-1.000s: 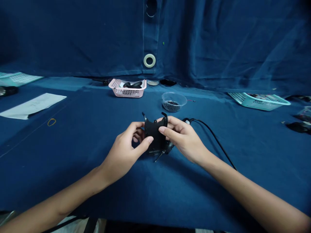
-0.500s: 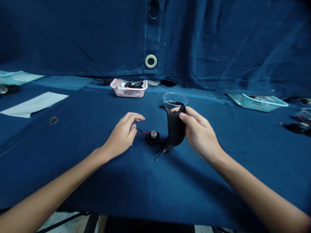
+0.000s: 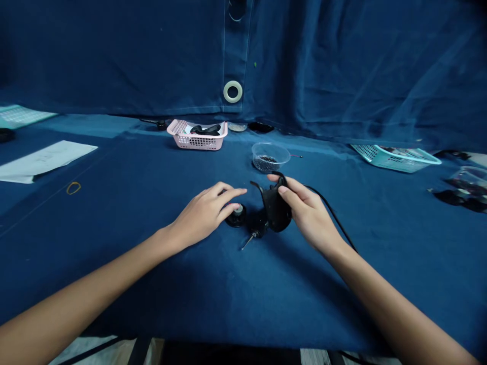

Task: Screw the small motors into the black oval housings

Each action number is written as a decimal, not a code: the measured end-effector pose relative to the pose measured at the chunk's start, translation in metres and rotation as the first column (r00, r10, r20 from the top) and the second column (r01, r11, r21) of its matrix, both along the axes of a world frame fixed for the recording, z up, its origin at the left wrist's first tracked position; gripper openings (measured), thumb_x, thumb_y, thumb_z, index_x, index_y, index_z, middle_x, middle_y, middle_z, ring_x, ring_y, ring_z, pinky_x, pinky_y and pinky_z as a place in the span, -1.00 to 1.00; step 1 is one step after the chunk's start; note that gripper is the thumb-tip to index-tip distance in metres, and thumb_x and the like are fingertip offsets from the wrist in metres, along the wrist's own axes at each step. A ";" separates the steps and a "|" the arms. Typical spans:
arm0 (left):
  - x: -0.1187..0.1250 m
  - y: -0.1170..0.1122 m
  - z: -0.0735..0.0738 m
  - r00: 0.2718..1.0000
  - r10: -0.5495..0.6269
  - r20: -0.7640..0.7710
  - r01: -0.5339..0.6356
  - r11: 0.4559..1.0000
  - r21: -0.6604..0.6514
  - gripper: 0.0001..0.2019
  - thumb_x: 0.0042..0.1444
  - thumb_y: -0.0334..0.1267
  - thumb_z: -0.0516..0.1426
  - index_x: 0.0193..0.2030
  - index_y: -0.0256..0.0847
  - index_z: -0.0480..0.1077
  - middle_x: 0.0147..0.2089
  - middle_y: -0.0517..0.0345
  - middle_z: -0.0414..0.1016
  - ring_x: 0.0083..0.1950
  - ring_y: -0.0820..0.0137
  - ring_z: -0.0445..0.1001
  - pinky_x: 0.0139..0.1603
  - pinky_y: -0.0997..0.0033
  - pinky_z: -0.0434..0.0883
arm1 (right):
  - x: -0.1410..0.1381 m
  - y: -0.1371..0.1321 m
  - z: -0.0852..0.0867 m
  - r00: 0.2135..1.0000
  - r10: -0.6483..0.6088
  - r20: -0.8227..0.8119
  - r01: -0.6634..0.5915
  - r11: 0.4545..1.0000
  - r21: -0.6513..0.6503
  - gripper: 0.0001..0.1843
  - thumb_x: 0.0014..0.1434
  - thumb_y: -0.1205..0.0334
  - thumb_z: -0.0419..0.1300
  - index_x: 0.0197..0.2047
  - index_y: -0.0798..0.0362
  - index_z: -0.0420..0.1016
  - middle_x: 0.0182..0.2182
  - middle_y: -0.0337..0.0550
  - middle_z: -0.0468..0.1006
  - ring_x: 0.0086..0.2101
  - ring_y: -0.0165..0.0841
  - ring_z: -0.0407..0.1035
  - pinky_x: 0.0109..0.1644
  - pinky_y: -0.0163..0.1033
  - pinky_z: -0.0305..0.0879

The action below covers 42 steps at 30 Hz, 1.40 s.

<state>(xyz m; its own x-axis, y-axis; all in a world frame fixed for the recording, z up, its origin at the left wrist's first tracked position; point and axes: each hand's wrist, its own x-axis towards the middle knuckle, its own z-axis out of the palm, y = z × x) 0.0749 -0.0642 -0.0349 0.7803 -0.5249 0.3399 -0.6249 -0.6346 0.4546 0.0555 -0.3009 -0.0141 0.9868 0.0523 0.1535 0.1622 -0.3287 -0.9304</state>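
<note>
My right hand (image 3: 304,210) grips a curved black plastic shell (image 3: 276,208) just above the blue cloth, fingers wrapped round its upper edge. My left hand (image 3: 207,213) lies beside it with fingers stretched out, fingertips resting on a small round black motor part (image 3: 236,217) with a silver centre. A small screwdriver (image 3: 251,237) lies on the cloth just below the shell. A black cable (image 3: 331,213) runs from behind my right hand toward the near right.
A clear plastic cup (image 3: 270,157) with small dark pieces stands behind the hands. Further back sit a pink basket (image 3: 198,136) and a teal basket (image 3: 395,157). White paper (image 3: 41,159) and a rubber band (image 3: 73,188) lie at the left. A blue curtain hangs behind.
My left hand let go of the shell, and reached onto the round motor part on the cloth. My right hand lifted the shell, then lowered it toward the cloth.
</note>
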 end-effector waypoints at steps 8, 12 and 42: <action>0.009 -0.004 -0.014 0.998 -0.058 -0.003 0.058 0.996 0.066 -0.66 0.43 -0.23 -0.16 0.16 -0.13 0.34 0.13 0.12 0.45 0.11 0.30 0.39 0.16 0.17 0.27 | 0.006 -0.007 -0.005 0.997 0.033 -0.071 -0.046 0.978 -0.202 -0.56 0.29 -0.05 0.02 0.08 0.02 0.45 -0.02 -0.09 0.50 -0.02 -0.27 0.37 0.20 -0.01 0.21; 0.002 -0.005 -0.018 0.997 0.051 0.064 -0.049 0.998 -0.026 -0.69 0.41 -0.17 -0.08 0.17 -0.17 0.30 0.17 0.06 0.40 0.23 0.27 0.29 0.21 0.16 0.22 | 0.010 -0.008 -0.007 0.989 0.071 -0.128 -0.095 0.977 -0.192 -0.54 0.27 -0.04 0.03 0.15 0.01 0.26 -0.21 -0.13 0.52 -0.29 -0.37 0.41 -0.15 -0.15 0.39; 0.007 -0.010 -0.009 0.975 -0.031 -0.222 -0.044 0.944 -0.328 -0.46 0.23 0.13 0.11 0.24 -0.08 0.23 0.12 0.05 0.33 0.11 0.24 0.40 0.16 0.18 0.36 | 0.012 -0.057 -0.034 0.858 0.508 0.078 -0.167 0.418 -0.893 -0.59 0.31 -0.04 0.04 0.19 -0.25 0.38 0.10 -0.13 0.46 0.14 -0.11 0.25 0.26 0.19 -0.06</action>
<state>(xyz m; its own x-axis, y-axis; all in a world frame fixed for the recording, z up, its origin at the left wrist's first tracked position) 0.0822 -0.0739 -0.0439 0.8584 -0.4078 0.3112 -0.4811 -0.4294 0.7643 0.0672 -0.3575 -0.0479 0.7629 0.6390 0.0981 0.6465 -0.7555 -0.1059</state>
